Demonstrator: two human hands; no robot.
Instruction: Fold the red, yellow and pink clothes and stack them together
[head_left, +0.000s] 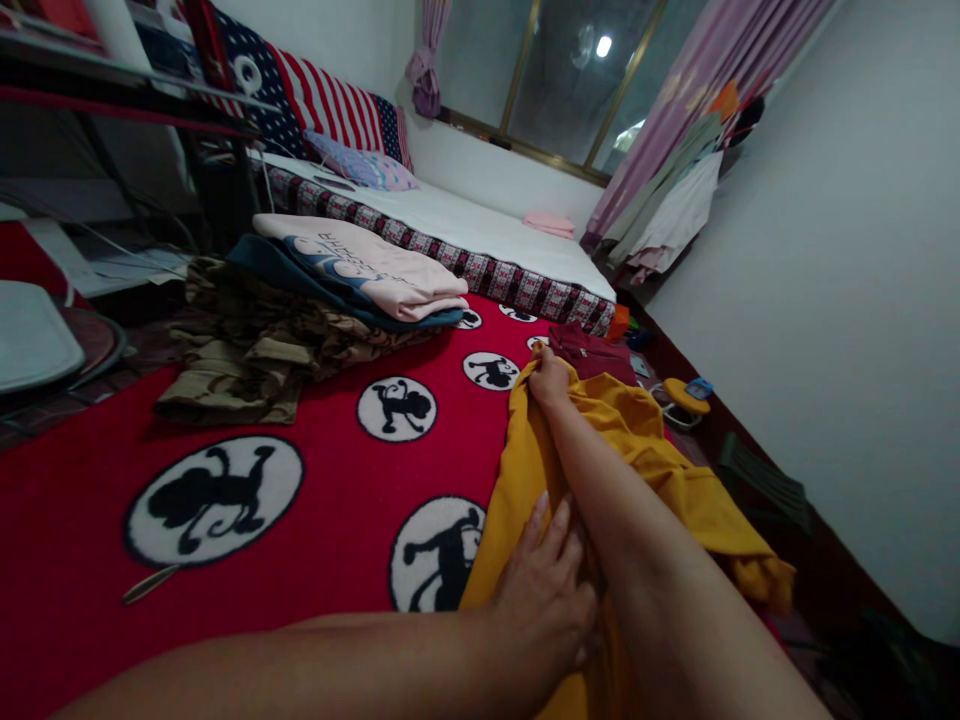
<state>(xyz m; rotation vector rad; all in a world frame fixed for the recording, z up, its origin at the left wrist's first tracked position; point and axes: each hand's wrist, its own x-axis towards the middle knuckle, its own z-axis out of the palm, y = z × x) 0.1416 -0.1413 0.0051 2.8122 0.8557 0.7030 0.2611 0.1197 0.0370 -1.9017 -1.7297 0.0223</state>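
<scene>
"Along the right side of the blanket [337,520], what lies there?"

"The yellow cloth [652,450], rumpled, with both hands on it."

"How do they stand?"

"The right hand [549,380], farther up the blanket, pinches a bunched edge of the cloth with curled fingers. The left hand [544,585], toward the blanket's near end, rests on the cloth, fingers stretched and slightly apart."

"Any writing?"

"Some, on the pink shirt [405,265] at the blanket's far left. Its dark letters [341,240] are upside down, beside a blue print [322,258], and too small for me to read surely."

"Under the shirt?"

"A teal garment [259,258], then camouflage trousers [240,370]."

"And the maroon garment [592,355]?"

"Folded at the blanket's far right, just past the yellow cloth."

"Beyond the blanket?"

"A mattress [480,215], with a stars-and-stripes cover [330,95] at its left end."
</scene>
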